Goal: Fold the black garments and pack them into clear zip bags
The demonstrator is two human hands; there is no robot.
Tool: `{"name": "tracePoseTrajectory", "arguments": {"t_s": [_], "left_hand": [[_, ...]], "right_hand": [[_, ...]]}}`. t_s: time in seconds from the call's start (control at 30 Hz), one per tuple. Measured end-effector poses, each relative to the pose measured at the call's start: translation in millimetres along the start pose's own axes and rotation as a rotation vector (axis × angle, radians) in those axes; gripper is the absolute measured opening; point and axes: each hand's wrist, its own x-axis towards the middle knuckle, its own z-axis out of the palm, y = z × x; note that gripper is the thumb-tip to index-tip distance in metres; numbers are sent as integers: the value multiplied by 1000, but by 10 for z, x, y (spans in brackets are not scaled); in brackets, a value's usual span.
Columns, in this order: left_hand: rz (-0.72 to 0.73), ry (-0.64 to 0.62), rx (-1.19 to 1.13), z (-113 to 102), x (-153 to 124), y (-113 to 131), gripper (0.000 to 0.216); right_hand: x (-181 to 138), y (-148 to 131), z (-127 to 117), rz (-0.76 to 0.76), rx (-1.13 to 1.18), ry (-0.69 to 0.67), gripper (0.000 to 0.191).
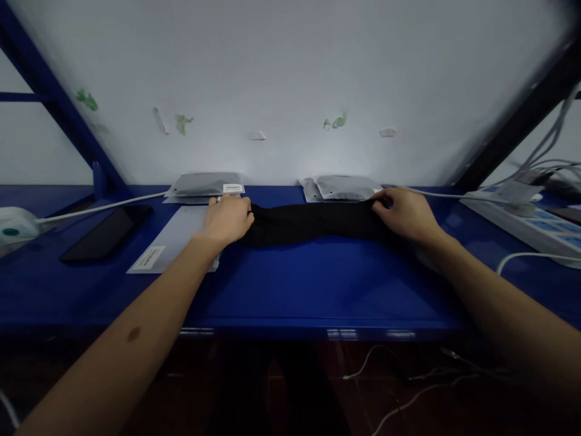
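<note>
A long strip of black cloth (313, 223) lies stretched sideways across the blue table (299, 284). My left hand (229, 218) is closed at its left end, fingers curled over the fabric. At the other end, my right hand (402, 212) pinches the cloth between thumb and fingers. What kind of garment or fabric piece it is does not show. Under and beside my left hand lies a flat frosted plastic bag (175, 233) with a white label. Behind the cloth rest packed grey bags (204, 183) on the left and more packed grey bags (347, 186) in the middle.
A black phone-like slab (106, 233) lies at the left, near a white plug block (17, 224) with a cable. A white power strip (526, 224) and tangled cables (551, 142) occupy the right. The white wall (290, 79) closes off the back; loose cables (408, 402) lie on the floor.
</note>
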Motion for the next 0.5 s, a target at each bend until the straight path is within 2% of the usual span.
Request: {"name": "tracePoseTrajectory", "arguments": {"t_s": [0.4,0.5], "left_hand": [[15,40,-148,56,63,-50,27],[-12,54,-158,102,80,-92,25]], "right_hand": [[-15,-151,1,83,139,-13,31],[-9,-124,29,103,149,-8,24]]}}
